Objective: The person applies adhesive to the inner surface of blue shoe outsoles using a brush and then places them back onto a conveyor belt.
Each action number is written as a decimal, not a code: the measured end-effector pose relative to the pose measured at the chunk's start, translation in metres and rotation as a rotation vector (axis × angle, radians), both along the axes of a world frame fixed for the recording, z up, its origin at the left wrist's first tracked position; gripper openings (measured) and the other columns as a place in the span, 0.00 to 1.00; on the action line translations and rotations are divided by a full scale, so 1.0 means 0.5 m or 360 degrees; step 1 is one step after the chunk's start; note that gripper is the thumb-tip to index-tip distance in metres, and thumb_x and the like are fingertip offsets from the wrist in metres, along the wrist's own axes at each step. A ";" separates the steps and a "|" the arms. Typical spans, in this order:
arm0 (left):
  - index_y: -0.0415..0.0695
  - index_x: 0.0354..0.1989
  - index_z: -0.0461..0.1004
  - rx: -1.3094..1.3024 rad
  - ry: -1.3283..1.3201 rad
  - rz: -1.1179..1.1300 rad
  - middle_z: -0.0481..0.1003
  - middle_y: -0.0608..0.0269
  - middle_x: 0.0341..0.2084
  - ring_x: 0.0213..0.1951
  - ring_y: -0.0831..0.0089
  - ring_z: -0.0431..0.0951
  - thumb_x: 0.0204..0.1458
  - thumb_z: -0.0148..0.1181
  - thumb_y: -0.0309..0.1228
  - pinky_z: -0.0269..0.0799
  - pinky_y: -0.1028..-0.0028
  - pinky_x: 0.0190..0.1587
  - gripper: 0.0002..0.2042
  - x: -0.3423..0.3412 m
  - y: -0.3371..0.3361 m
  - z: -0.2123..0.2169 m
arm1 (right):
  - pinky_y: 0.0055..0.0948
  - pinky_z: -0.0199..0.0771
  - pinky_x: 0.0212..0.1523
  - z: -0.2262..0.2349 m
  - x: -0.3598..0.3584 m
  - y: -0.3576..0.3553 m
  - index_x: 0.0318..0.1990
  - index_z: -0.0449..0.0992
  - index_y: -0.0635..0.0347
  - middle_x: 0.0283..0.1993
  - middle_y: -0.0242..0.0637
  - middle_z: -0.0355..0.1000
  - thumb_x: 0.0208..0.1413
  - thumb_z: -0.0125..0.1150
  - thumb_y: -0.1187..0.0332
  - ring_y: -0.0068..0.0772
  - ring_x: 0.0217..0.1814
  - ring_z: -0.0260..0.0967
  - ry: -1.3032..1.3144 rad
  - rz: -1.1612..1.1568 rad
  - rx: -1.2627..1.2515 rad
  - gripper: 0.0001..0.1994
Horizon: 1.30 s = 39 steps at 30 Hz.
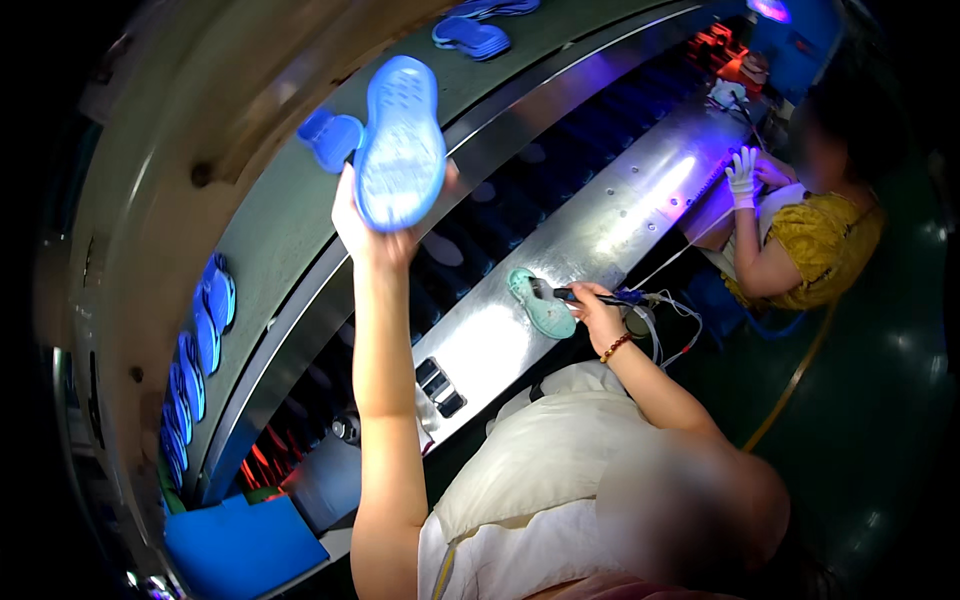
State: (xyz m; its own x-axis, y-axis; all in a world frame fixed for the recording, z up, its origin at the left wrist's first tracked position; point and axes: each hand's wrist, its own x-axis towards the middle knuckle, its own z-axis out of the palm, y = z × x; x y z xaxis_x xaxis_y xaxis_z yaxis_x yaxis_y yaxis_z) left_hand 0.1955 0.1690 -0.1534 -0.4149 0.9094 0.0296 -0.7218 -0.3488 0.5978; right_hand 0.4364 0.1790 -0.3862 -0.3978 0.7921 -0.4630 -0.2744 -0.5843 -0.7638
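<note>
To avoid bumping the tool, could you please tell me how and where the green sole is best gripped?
Probably by the left rim of the green sole, coming from the person's left: it appears to lie flat on the metal ledge with that rim uncovered, while the black-handled tool and right hand occupy its right.

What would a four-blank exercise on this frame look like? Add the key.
1. The left hand holds a shoe sole coloured ____.
2. The right hand holds a brush at a sole-shaped piece coloured ____, on the metal bench.
3. A beaded bracelet circles the person's ____ wrist.
4. The co-worker at the right wears a ____ top.

Missing words: blue; green; right; yellow.
</note>
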 end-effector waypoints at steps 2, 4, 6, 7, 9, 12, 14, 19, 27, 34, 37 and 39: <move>0.38 0.57 0.47 0.0139 -0.0418 0.0191 0.51 0.47 0.56 0.57 0.47 0.50 0.54 0.29 0.43 0.46 0.37 0.52 0.26 -0.071 0.064 0.008 | 0.17 0.63 0.34 0.036 -0.017 -0.019 0.36 0.71 0.59 0.35 0.29 0.71 0.50 0.53 0.64 0.18 0.37 0.66 -0.0016 0.0113 -0.0002 0.10; 0.38 0.58 0.44 0.0255 -0.0523 0.0435 0.46 0.48 0.59 0.61 0.54 0.44 0.53 0.31 0.48 0.38 0.44 0.57 0.30 -0.163 0.117 -0.042 | 0.16 0.64 0.32 0.037 -0.029 -0.033 0.36 0.72 0.60 0.34 0.28 0.70 0.50 0.54 0.65 0.17 0.35 0.66 0.0062 0.0216 0.0004 0.10; 0.36 0.59 0.41 -0.0067 -0.0904 0.0318 0.44 0.48 0.59 0.61 0.56 0.43 0.51 0.35 0.50 0.38 0.51 0.60 0.34 -0.148 0.169 -0.045 | 0.15 0.64 0.32 0.049 -0.012 -0.024 0.35 0.73 0.59 0.34 0.28 0.70 0.50 0.54 0.65 0.15 0.34 0.65 0.0028 0.0211 0.0021 0.09; 0.34 0.59 0.38 -0.0181 -0.0606 0.0263 0.44 0.48 0.59 0.61 0.57 0.44 0.49 0.39 0.50 0.39 0.56 0.60 0.37 -0.132 0.183 -0.054 | 0.15 0.64 0.33 0.049 -0.007 -0.019 0.34 0.73 0.58 0.33 0.28 0.70 0.50 0.53 0.65 0.15 0.35 0.65 0.0007 0.0258 0.0021 0.08; 0.33 0.59 0.36 -0.0413 -0.0129 0.0130 0.46 0.49 0.58 0.60 0.59 0.47 0.48 0.46 0.47 0.41 0.62 0.60 0.39 -0.089 0.222 -0.058 | 0.16 0.64 0.34 0.047 0.012 -0.007 0.36 0.72 0.58 0.36 0.29 0.70 0.50 0.53 0.65 0.16 0.37 0.65 0.0102 0.0272 0.0038 0.09; 0.41 0.60 0.40 -0.0606 0.0647 0.0019 0.48 0.52 0.58 0.59 0.60 0.50 0.47 0.52 0.41 0.48 0.65 0.57 0.36 -0.059 0.298 -0.059 | 0.17 0.64 0.35 0.049 0.028 0.010 0.38 0.71 0.58 0.39 0.29 0.70 0.51 0.53 0.63 0.17 0.40 0.65 0.0183 0.0372 0.0073 0.11; 0.39 0.58 0.47 -0.0818 0.1200 0.0286 0.50 0.51 0.57 0.58 0.60 0.52 0.46 0.54 0.38 0.51 0.69 0.55 0.33 0.003 0.334 -0.015 | 0.17 0.63 0.35 0.048 0.028 0.017 0.39 0.71 0.58 0.39 0.28 0.70 0.51 0.53 0.63 0.18 0.41 0.65 0.0208 0.0397 0.0115 0.11; 0.36 0.57 0.50 -0.0542 0.2981 0.0946 0.56 0.40 0.52 0.55 0.50 0.54 0.47 0.50 0.42 0.49 0.64 0.57 0.31 -0.099 0.475 -0.078 | 0.18 0.62 0.35 0.056 0.051 0.029 0.41 0.71 0.57 0.39 0.29 0.71 0.51 0.53 0.59 0.19 0.39 0.66 0.0154 0.0400 0.0148 0.14; 0.37 0.33 0.68 -0.0789 0.3988 0.0968 0.71 0.50 0.32 0.39 0.53 0.69 0.48 0.51 0.42 0.64 0.62 0.41 0.17 -0.080 0.381 -0.043 | 0.19 0.66 0.31 0.038 0.051 0.046 0.39 0.71 0.60 0.37 0.31 0.71 0.50 0.54 0.61 0.20 0.34 0.68 0.0153 0.0286 0.0042 0.13; 0.36 0.27 0.64 -0.0252 0.2388 0.1320 0.68 0.51 0.38 0.40 0.63 0.67 0.49 0.54 0.32 0.59 0.69 0.47 0.10 -0.014 0.196 -0.127 | 0.17 0.65 0.33 0.030 0.034 0.061 0.40 0.71 0.61 0.39 0.32 0.70 0.51 0.53 0.63 0.19 0.34 0.67 0.0082 0.0303 -0.0064 0.12; 0.36 0.38 0.62 0.0072 0.1200 0.1647 0.63 0.57 0.31 0.37 0.68 0.66 0.47 0.54 0.35 0.63 0.68 0.44 0.16 0.063 0.095 -0.168 | 0.17 0.65 0.33 0.042 0.019 0.048 0.39 0.71 0.61 0.37 0.31 0.71 0.51 0.53 0.63 0.19 0.33 0.68 0.0032 0.0343 -0.0072 0.12; 0.36 0.43 0.63 -0.0236 0.0940 0.1396 0.67 0.56 0.32 0.33 0.68 0.70 0.44 0.52 0.28 0.67 0.72 0.38 0.17 0.117 0.068 -0.169 | 0.17 0.65 0.33 0.031 0.008 0.042 0.39 0.71 0.60 0.37 0.31 0.71 0.51 0.53 0.63 0.19 0.33 0.68 -0.0003 0.0367 -0.0069 0.12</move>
State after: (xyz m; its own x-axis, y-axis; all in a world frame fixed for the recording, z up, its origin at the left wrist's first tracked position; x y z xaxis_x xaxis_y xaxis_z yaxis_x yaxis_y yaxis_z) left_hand 0.2539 0.2031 -0.2378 -0.8822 0.3109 0.3537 0.1644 -0.5004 0.8500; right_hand 0.4405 0.2002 -0.3708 -0.5648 0.6597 -0.4957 -0.1282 -0.6636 -0.7370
